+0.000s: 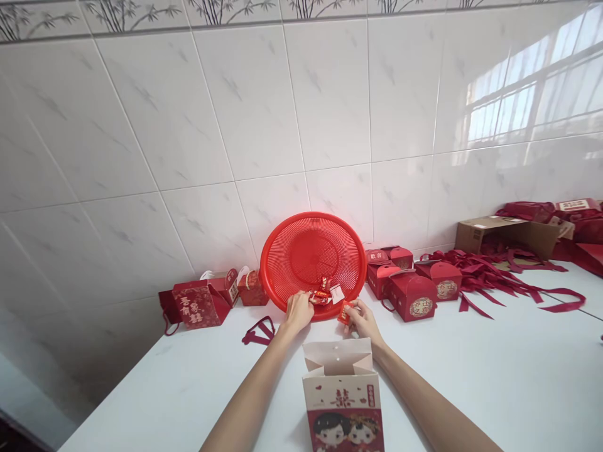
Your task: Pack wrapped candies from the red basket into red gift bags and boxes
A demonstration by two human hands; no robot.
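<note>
In the head view, the right hand (362, 323) pinches a red packet (345, 312) at the front of the tilted basket (313, 251). The left hand (299, 311) reaches the sweets (321, 297) inside (whether its fingers grip one, I cannot tell). The bag (343, 397) stands open-topped between the forearms.

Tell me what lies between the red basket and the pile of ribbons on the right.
In the head view, a cluster of red boxes stands between the red basket and the pile of ribbons.
</note>
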